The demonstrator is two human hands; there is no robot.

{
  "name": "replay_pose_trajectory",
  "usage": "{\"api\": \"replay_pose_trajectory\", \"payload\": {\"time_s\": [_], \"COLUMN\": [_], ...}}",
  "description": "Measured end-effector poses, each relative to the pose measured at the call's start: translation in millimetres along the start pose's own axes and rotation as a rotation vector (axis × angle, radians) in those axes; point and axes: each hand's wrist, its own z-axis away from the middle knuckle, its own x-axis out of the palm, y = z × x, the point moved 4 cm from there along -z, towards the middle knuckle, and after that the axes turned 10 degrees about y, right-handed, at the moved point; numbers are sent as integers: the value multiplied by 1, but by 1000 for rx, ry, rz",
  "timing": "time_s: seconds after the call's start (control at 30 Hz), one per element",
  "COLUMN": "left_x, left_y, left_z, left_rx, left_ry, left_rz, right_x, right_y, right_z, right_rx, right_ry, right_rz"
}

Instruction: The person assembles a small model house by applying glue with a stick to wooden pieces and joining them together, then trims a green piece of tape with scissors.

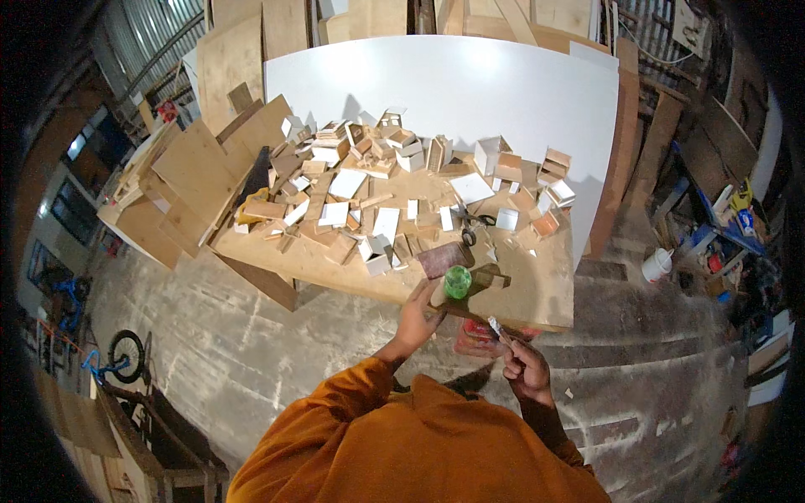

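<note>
The person in the orange top stands at the near edge of a wooden worktop point(537, 289) strewn with small offcuts. The left hand point(417, 317) reaches forward over that edge and is closed around a piece of wood point(474, 283) at the front of the worktop, its fingers wrapped over the near end. On that piece of wood, just beyond the fingers, sits a small green round container point(458, 282); whether the hand touches it cannot be told. The right hand point(524, 365) is held lower and nearer the body, off the worktop and above the concrete floor point(251, 335), pinching a thin pale stick-like tool point(496, 329) whose tip points up toward the worktop edge; what kind of tool it is stays too small to tell. Just behind the green container lies a dark reddish-brown flat block point(444, 258), and a little farther back a pair of black-handled scissors point(475, 226). The middle and far parts of the worktop carry a heap of small box-shaped wood and white board pieces point(377, 159). A large white board point(470, 84) stands upright behind them, and brown plywood sheets point(197, 172) lean at the left end. A white bucket point(657, 265) stands on the floor to the right.
</note>
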Motion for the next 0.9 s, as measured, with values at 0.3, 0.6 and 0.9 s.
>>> {"api": "replay_pose_trajectory", "payload": {"time_s": [0.3,0.6,0.9], "left_x": [-94,-119,-121], "left_y": [-15,-42,-41], "left_z": [-43,-80,-89], "left_rx": [69,-21,48], "left_ry": [291,201,164], "left_rz": [-374,-450,-450], "right_x": [30,34,43], "right_y": [-8,11,12], "right_z": [-4,-23,-17], "right_rx": [-24,-7,-37], "right_ry": [-12,-79,-81], "right_rz": [-78,-79,-32]}}
